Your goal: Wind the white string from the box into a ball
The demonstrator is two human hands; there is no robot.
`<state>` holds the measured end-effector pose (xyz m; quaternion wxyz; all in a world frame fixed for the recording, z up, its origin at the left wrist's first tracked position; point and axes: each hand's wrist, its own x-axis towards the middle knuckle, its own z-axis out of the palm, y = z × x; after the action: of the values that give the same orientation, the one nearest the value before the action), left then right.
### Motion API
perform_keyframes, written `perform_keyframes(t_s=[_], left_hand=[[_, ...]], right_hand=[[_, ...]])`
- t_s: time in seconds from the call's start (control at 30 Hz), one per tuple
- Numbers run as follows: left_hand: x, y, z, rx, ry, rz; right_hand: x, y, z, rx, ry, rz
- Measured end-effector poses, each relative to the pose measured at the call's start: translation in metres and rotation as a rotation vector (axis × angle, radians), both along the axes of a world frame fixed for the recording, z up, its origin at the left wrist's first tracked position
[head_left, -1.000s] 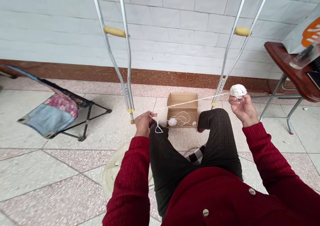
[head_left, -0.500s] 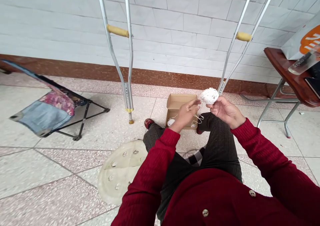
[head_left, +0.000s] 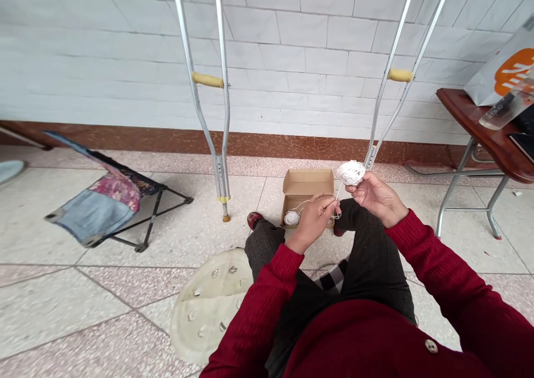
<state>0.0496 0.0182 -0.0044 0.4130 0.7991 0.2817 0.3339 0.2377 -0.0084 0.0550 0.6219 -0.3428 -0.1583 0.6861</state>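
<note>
The ball of white string [head_left: 351, 172] sits in the right hand [head_left: 375, 197], and the left hand [head_left: 315, 219], far off a second ago, now pinches the thread [head_left: 339, 193] just below it (above the cardboard box [head_left: 307, 182]), so the stretch between is short.

Left hand [head_left: 314, 217]: back turned up, thumb and forefinger pinched together, tips pointing to 2 o'clock.
Left arm [head_left: 267, 294]: red-sleeved, enters from 6 o'clock and runs toward 1 o'clock, wrist straight.
Right hand [head_left: 372, 194]: at 2 o'clock of the left hand, just beside it and raised higher; fingers curled in a grip, tips toward 11 o'clock.
Right arm [head_left: 429, 261]: red-sleeved, enters from 4 o'clock and reaches toward 10 o'clock.
</note>
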Motion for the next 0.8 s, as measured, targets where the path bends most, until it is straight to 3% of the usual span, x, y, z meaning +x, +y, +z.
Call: perform_keyframes(t_s=[0.17,0.3,0.4,0.53,0.7,0.8], left_hand=[[-0.02,-0.014,-0.021,-0.073,0.072,0.018],[-0.035,-0.013,-0.039,-0.118,0.132,0.09],[-0.034,-0.005,-0.036,-0.2,0.052,0.135],[-0.013,0.009,-0.024,-0.248,-0.132,0.144],[0.009,0.009,-0.02,-0.276,-0.172,0.237],[0.005,0.001,-0.017,-0.362,-0.224,0.134]], right_hand=[[0.006,0.014,-0.002,0.036,-0.055,-0.043],[-0.002,0.01,-0.009,-0.022,-0.14,0.058],[-0.015,0.004,-0.014,-0.023,-0.149,0.117],[-0.027,0.001,-0.016,-0.002,-0.153,0.189],[-0.027,0.004,-0.011,0.023,-0.175,0.202],[-0.02,0.007,-0.009,0.008,-0.199,0.142]])
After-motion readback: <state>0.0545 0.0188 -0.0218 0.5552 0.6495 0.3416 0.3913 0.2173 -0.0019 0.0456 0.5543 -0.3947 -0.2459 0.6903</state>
